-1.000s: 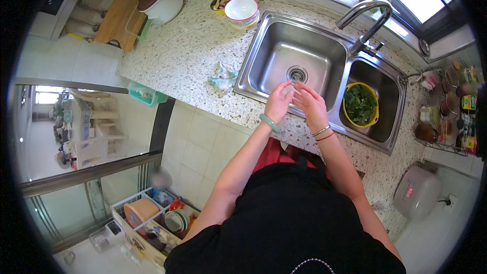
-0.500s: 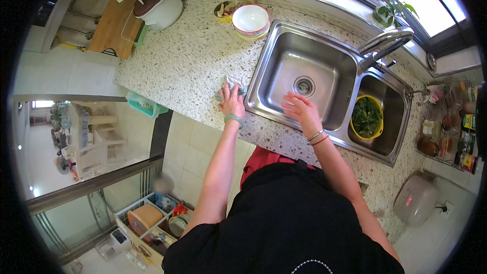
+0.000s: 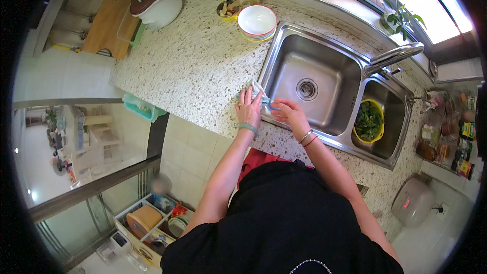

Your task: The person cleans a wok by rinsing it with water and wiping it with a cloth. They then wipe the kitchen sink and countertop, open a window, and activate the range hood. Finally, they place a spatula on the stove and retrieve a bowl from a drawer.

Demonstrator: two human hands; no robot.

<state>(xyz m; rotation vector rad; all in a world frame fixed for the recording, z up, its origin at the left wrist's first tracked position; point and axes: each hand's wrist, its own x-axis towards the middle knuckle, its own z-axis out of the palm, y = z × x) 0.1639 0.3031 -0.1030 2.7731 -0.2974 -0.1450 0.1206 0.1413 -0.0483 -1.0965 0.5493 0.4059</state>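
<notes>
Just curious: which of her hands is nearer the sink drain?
Right. The right hand sits at the sink's front rim, just below-left of the drain; the left hand rests farther left on the counter, on the cloth.

Labelled bottles and jars (image 3: 451, 137), red, yellow and green, crowd the shelf at three o'clock, right of the sink; labels too small to make out.

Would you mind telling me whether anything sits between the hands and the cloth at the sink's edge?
Nothing visible does. The left hand lies on the cloth at the counter edge, and the right hand touches it from the sink side.
</notes>
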